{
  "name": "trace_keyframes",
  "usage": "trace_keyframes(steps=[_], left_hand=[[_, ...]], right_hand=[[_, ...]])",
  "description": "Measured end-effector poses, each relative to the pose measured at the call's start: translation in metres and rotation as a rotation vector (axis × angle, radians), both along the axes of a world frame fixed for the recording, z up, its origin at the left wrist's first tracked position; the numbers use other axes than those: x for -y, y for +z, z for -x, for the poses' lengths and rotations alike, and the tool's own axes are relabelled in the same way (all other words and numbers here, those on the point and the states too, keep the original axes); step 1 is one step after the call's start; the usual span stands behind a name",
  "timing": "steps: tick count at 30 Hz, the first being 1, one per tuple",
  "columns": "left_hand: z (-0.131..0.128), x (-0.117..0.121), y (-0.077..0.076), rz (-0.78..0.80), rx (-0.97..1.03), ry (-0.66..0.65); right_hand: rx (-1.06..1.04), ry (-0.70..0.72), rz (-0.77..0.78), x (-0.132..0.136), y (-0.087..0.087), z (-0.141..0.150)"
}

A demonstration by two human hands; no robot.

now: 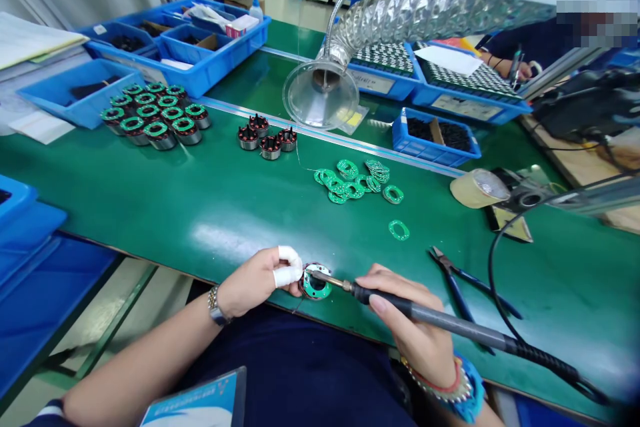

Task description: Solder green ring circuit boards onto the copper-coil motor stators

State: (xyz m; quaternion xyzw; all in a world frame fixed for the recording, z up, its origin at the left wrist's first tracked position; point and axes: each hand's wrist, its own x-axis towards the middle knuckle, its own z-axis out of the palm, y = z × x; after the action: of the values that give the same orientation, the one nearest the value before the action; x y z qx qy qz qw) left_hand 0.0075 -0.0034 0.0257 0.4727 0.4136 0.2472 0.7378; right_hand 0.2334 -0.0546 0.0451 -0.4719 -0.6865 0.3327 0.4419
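My right hand (417, 320) grips a soldering iron (425, 315) like a pen. Its metal tip rests at the green ring-shaped circuit board on top of a motor stator (317, 288), close to the table's front edge. My left hand (267, 278), with white covers on thumb and forefinger, is closed at the stator's left side. Those two fingertips pinch together at the board's rim; whatever lies between them is too small to see. The lower fingers steady the stator and are partly hidden. A single green ring board (399, 230) lies flat beyond my right hand.
Side cutters (457, 280) lie right of my right hand. Beyond are loose ring boards (345, 187), bare stators (271, 147) and board-topped stators (160, 135). A clear fume funnel (320, 97) hangs over the table. Blue bins (435, 137) stand behind; a co-worker's hand (523, 71) shows far right.
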Motion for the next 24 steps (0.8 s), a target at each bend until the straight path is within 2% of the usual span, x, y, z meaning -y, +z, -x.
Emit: trace_keyframes(steps=[19,24], left_hand=[[-0.001,-0.001,-0.0022,0.004,-0.024,-0.009],[-0.0007,-0.0008,-0.0025,0.003,-0.012,-0.005]], right_hand=[[-0.023,0.094,0.029,-0.004,0.0071,-0.0016],[-0.046,0.041,-0.052,-0.0034,0.0059,-0.0036]])
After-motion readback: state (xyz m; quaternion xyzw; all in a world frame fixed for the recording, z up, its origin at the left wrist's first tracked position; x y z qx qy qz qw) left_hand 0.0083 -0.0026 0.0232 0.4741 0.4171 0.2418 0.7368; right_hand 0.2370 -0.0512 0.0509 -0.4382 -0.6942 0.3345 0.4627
